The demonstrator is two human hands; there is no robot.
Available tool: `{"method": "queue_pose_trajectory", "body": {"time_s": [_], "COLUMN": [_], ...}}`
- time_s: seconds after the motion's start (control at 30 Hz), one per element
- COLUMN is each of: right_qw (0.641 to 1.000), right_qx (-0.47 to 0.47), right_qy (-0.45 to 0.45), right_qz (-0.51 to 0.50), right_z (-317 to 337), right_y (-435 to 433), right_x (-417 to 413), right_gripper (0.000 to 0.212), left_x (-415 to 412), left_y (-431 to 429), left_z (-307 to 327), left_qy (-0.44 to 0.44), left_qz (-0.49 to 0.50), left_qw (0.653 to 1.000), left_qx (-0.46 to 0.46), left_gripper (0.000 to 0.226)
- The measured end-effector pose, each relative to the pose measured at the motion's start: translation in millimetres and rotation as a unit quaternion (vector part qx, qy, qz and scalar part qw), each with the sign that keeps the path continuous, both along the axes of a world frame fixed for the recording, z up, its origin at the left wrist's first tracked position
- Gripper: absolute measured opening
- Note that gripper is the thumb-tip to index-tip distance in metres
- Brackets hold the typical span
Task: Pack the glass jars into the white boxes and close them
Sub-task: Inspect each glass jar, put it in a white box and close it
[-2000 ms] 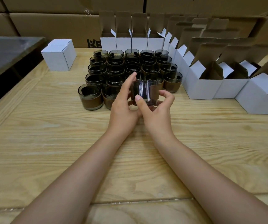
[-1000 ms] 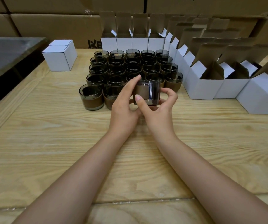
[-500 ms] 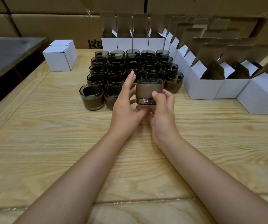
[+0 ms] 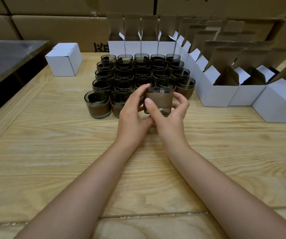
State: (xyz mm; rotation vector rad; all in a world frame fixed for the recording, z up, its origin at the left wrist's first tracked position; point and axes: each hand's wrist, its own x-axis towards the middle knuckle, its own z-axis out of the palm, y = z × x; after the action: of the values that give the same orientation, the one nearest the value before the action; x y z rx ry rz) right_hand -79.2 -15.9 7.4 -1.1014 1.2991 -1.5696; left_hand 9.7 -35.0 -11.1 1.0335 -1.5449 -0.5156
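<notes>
Two hands on one jar (image 4: 158,100) right now: our left hand (image 4: 133,111) curls its fingers over the jar's left rim, and our right hand (image 4: 170,115) wraps the other side, thumb pressed on the brown band (image 4: 163,102). We hold it upright just ahead of both palms, with the remaining jars (image 4: 138,73) packed together beyond our fingertips. Open white boxes (image 4: 214,95) stand to the right of our right hand. We judge this glass rigid, smooth, breakable and fairly weighty, so the brown band looks the surest place to grip, not the slick bare rim.
</notes>
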Motion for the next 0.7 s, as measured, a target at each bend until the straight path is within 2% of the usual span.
{"method": "queue_pose_trajectory", "body": {"time_s": [0.07, 0.17, 0.5, 0.7], "right_qw": [0.998, 0.998, 0.992, 0.977], "right_qx": [-0.018, -0.02, -0.002, 0.009], "right_qy": [0.053, 0.05, -0.126, -0.2], "right_qz": [-0.018, -0.014, 0.027, 0.068], "right_z": [-1.5, -3.1, 0.3, 4.3], "right_y": [1.1, -0.4, -3.2, -2.5], "right_x": [0.3, -2.1, -5.9, -4.0], "right_gripper": [0.073, 0.069, 0.04, 0.063], "left_x": [1.4, 1.5, 0.3, -0.1], "left_y": [-0.6, -0.9, 1.3, 1.1], "left_z": [-1.3, -1.8, 0.7, 2.1], "left_qy": [-0.009, -0.021, 0.003, 0.013], "left_qz": [0.004, 0.008, -0.026, -0.029], "left_qw": [1.0, 1.0, 0.999, 0.999], "left_qx": [-0.003, -0.002, 0.043, 0.043], "left_gripper": [0.071, 0.072, 0.091, 0.079]}}
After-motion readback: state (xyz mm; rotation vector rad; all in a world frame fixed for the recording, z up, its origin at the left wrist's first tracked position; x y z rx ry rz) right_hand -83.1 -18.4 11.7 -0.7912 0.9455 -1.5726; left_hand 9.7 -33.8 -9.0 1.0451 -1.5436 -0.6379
